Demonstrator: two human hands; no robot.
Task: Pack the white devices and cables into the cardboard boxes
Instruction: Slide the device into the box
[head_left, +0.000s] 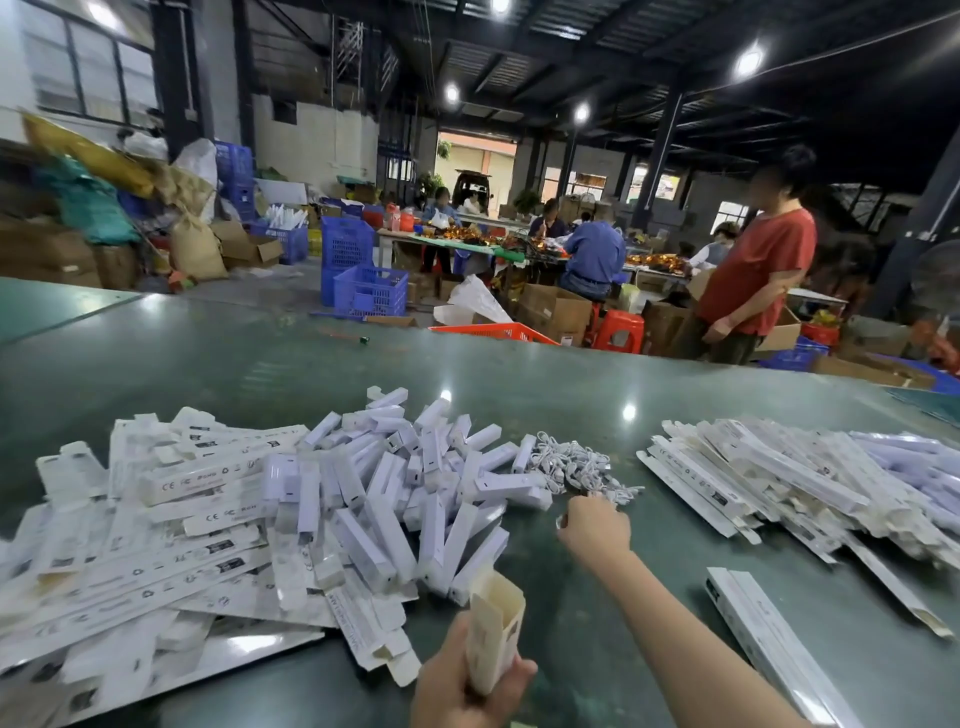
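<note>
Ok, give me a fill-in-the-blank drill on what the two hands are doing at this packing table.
1. The left hand holds an open cardboard ____.
2. The right hand reaches toward the pile of white ____.
3. The pile of white devices lies to the ____ of the right hand.
4. The table top is ____ in colour.

Missing words: box; cables; left; green

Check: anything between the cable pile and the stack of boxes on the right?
Head view: bare green tabletop between the cable pile and the right stack of boxes; only lamp glare there.
</note>
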